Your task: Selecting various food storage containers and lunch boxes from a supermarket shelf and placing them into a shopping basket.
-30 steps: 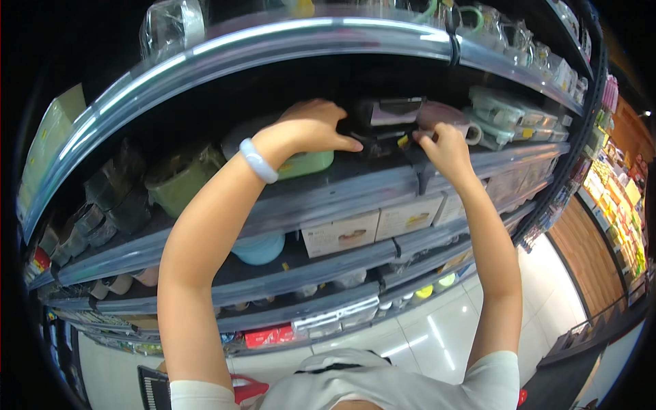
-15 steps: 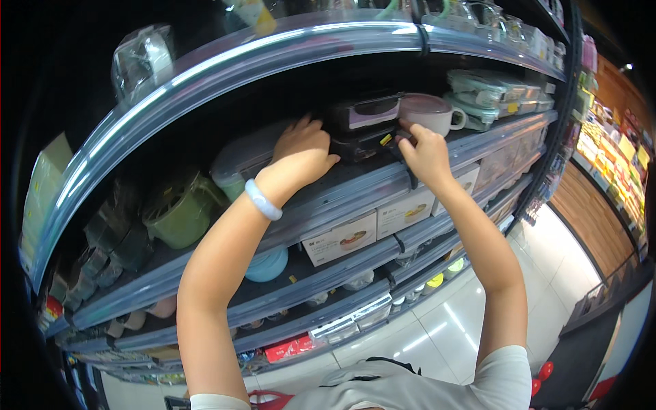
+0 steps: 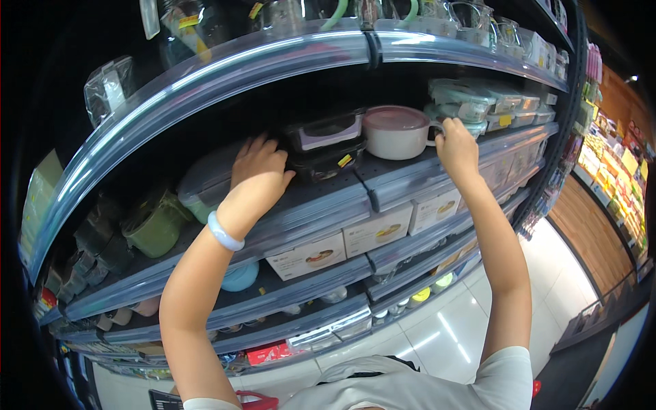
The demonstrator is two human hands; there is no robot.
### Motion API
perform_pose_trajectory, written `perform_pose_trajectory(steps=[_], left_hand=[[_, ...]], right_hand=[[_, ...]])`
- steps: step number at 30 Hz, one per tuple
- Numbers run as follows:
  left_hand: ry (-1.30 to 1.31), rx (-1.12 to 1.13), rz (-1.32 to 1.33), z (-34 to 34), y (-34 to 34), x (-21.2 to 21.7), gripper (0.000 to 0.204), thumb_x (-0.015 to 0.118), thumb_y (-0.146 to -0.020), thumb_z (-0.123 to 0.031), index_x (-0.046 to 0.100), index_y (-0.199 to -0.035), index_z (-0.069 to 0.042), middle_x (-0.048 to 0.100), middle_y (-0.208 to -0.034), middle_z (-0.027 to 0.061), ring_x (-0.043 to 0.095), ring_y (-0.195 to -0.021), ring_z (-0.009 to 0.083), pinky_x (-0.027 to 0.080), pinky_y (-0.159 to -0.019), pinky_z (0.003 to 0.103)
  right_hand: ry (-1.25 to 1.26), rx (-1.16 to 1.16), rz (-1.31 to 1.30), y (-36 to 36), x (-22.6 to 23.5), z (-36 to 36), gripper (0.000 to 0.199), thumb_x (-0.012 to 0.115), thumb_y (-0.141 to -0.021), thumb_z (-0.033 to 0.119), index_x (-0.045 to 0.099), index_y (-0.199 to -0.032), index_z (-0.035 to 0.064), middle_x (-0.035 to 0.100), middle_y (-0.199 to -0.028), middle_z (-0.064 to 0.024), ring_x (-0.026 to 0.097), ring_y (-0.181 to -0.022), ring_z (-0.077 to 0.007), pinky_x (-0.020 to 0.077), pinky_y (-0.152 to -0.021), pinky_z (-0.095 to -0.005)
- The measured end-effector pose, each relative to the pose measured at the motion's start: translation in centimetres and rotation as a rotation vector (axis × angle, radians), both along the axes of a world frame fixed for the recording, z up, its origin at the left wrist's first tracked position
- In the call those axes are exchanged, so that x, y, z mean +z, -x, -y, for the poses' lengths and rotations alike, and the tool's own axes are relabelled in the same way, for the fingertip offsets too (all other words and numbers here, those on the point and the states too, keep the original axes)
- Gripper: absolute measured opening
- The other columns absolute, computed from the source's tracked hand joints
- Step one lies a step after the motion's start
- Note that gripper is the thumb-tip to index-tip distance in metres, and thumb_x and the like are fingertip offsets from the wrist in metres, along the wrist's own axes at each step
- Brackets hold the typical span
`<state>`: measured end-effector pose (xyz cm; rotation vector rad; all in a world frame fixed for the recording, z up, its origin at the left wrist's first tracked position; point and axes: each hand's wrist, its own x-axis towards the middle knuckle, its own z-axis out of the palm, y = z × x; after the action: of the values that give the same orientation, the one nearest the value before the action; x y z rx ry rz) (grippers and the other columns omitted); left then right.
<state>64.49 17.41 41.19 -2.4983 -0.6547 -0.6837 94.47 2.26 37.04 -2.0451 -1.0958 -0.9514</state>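
Observation:
My left hand [image 3: 260, 171], a pale bracelet at its wrist, is open, with its fingers spread at the side of a grey-lidded container [image 3: 208, 174]. To its right stand two stacked black boxes with clear lids, the upper box [image 3: 328, 133] showing a lilac band and the lower box [image 3: 324, 164] a yellow tag. Beside them sits a white lidded mug [image 3: 393, 142] with a pinkish lid. My right hand [image 3: 458, 152] has its fingers curled at the mug's handle, closed on it; the fingertips are partly hidden. The mug rests on the shelf.
A shelf edge [image 3: 287, 58] with glassware curves overhead. Green pots [image 3: 156, 229] stand at the left, and stacked clear food boxes [image 3: 465, 102] at the far right. Below are white cartons [image 3: 307, 256] on a lower shelf. Tiled floor [image 3: 437, 335] shows beneath.
My right hand has moved right, from the side of the black boxes to the mug's handle. The left hand stays beside the black boxes, near the grey-lidded container. The view has shifted.

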Motion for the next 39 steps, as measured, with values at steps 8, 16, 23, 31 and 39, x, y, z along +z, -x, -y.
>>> perform_pose_trajectory(steps=[8,16,23,31,39], left_hand=[[-0.141,-0.006,0.111,0.0,-0.5,-0.7,0.018,0.063,-0.068,-0.012,0.063,-0.083,-0.003,0.056,-0.098,0.0131,0.043,-0.111,0.0288,0.028,-0.100,0.045],[-0.148,0.047,0.123,0.7,-1.4,-0.6,0.013,0.062,-0.067,-0.010,0.065,-0.078,-0.003,0.056,-0.098,0.0132,0.043,-0.111,0.0291,0.028,-0.100,0.045],[-0.116,0.064,0.139,0.4,-1.0,-0.8,0.015,0.061,-0.067,-0.009,0.066,-0.080,-0.003,0.056,-0.099,0.0136,0.043,-0.112,0.0298,0.028,-0.100,0.044],[-0.098,0.100,0.145,0.7,-1.4,-0.8,0.017,0.060,-0.068,-0.010,0.066,-0.082,-0.003,0.056,-0.100,0.0141,0.043,-0.111,0.0304,0.028,-0.100,0.044],[-0.059,0.074,0.184,0.7,-1.4,-0.9,0.020,0.061,-0.066,-0.008,0.065,-0.085,-0.003,0.055,-0.107,0.0142,0.042,-0.112,0.0311,0.030,-0.099,0.044]], right_hand=[[0.022,0.118,0.037,-2.7,-0.2,-1.1,0.023,0.055,-0.076,0.012,0.059,-0.097,0.0048,0.053,-0.100,-0.0143,0.056,-0.082,-0.0342,0.0461,-0.069,-0.0416],[0.028,0.397,-0.037,-3.6,0.9,-0.1,0.024,0.056,-0.072,0.012,0.062,-0.091,-0.0028,0.059,-0.063,-0.0181,0.059,-0.065,-0.0343,0.0472,-0.061,-0.0392],[-0.006,0.529,-0.361,-1.2,0.8,1.0,0.022,0.057,-0.072,0.015,0.061,-0.079,-0.0058,0.057,-0.059,-0.0197,0.057,-0.057,-0.0353,0.0443,-0.055,-0.0381],[-0.169,0.449,-0.108,0.3,-0.2,-0.8,0.022,0.060,-0.071,0.017,0.060,-0.070,-0.0043,0.058,-0.067,-0.0214,0.057,-0.064,-0.0358,0.0441,-0.058,-0.0398],[-0.040,0.504,-0.415,0.5,0.3,-0.5,0.025,0.061,-0.076,0.021,0.062,-0.076,-0.0037,0.061,-0.069,-0.0182,0.061,-0.064,-0.0298,0.0454,-0.058,-0.0349]])
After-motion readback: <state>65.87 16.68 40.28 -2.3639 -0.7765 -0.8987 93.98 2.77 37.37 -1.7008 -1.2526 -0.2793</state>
